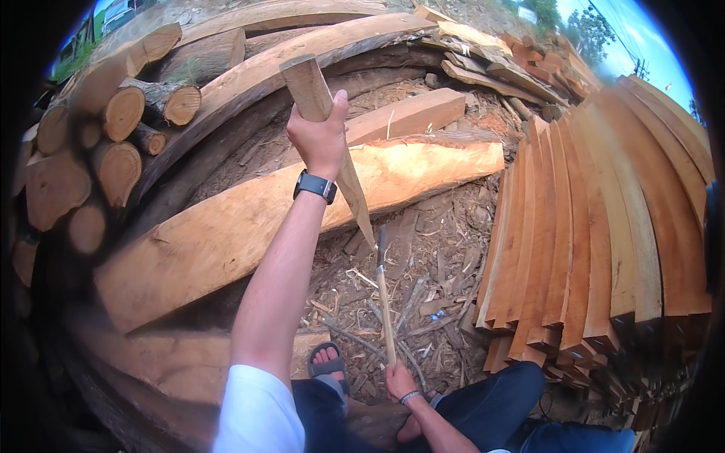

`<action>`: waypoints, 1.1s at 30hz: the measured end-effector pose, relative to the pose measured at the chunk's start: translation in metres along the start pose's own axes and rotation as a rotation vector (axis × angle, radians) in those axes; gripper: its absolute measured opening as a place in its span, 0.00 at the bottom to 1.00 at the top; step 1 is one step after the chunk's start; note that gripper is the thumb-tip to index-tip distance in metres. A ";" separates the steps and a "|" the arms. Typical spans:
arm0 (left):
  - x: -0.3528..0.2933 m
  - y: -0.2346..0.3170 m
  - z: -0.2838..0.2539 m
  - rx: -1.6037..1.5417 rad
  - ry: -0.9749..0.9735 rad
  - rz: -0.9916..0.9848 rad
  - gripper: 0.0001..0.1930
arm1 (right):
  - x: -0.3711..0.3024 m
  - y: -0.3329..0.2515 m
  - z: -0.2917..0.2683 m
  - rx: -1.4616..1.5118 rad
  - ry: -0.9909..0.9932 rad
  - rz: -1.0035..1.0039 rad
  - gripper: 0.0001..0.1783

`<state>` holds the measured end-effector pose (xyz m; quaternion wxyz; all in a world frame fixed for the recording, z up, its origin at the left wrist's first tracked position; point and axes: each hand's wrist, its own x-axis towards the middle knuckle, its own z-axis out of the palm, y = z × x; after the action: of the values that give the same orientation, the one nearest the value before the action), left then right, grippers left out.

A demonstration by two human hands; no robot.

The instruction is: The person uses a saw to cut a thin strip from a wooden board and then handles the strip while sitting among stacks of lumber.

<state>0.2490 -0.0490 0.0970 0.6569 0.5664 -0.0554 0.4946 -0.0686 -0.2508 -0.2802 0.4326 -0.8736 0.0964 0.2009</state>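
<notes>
My left hand (319, 140) is raised in front of me, closed around the upper part of a wooden stake (352, 185). The stake slants downward and narrows to a point at its lower end. Low down, between my legs, my right hand (400, 383) grips a tool (386, 306) with a long, thin wooden handle. A narrow dark head tops the handle, with a light collar below it. That head is close to the stake's tip; whether they touch I cannot tell. Behind the stake lies a large sawn timber slab (249, 223).
Stacked sawn planks (574, 219) rise on the right. Cut logs (121, 113) are piled on the left, with a long curved beam (325, 47) beyond. Wood chips and sticks (430, 279) litter the ground. My sandalled foot (326, 362) rests beside a low timber (196, 366).
</notes>
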 end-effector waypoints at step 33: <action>0.003 -0.015 -0.003 0.148 0.044 0.125 0.18 | -0.035 -0.054 -0.033 0.342 0.031 0.026 0.14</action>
<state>0.2606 -0.0428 0.0876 0.5820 0.5979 -0.0394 0.5498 -0.0728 -0.2446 -0.2087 0.5709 -0.7889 0.1471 0.1737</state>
